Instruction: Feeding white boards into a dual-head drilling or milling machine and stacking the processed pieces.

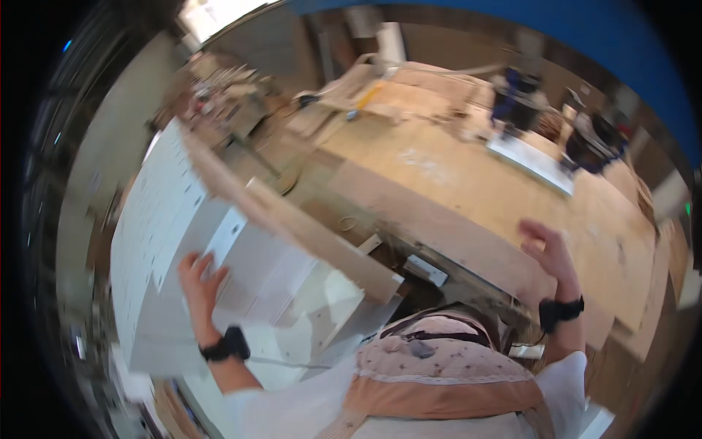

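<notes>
My left hand [202, 282] is raised over a pale grey-white panel [274, 267] at the left, its fingers spread and nothing in them. Whether it touches the panel I cannot tell. My right hand [550, 249] is held up near the close edge of a wooden workbench [446, 161], fingers blurred but apart, with nothing visible in it. Each wrist wears a black band. Farther off on the bench, dark power tools [521, 102] stand by a white rectangular board [530, 164].
A long wooden edge [322, 252] runs between panel and workbench. At the far left lies a cluttered heap of scraps [227, 91]. A yellow-handled tool [364, 101] rests on the bench's far side. Below the gap sits a small grey box [425, 271].
</notes>
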{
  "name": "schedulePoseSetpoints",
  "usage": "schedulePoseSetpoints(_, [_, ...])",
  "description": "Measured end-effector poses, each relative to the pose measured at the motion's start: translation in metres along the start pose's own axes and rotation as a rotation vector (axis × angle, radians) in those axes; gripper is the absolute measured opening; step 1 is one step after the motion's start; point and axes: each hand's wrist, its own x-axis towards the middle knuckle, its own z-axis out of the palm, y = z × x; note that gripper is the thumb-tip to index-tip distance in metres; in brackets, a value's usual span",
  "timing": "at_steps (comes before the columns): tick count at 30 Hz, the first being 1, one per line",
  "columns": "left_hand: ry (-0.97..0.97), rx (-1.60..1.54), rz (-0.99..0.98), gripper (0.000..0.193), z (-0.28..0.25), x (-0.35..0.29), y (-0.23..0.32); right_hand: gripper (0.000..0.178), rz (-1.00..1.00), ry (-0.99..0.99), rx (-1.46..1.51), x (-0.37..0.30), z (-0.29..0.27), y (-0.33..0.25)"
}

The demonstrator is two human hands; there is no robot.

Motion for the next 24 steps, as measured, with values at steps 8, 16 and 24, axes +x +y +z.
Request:
schedulePoseSetpoints(8, [0.123,0.060,0.067,0.059,0.013,0.023,0.112,0.026,0.835,0.081,0.740,-0.260,0.035,0.064])
schedulePoseSetpoints(16, [-0.252,-0.440,0.711,0.046,0.021,0.065,0.296,0.127,1.771,0.323,-0.040,-0.505,0.257,0.259])
schedulePoseSetpoints(24, [-0.649,-0.377,1.212,0.042,0.030,0.067,0.438,0.120,1.784,0.623,-0.370,-0.486,0.308,0.252])
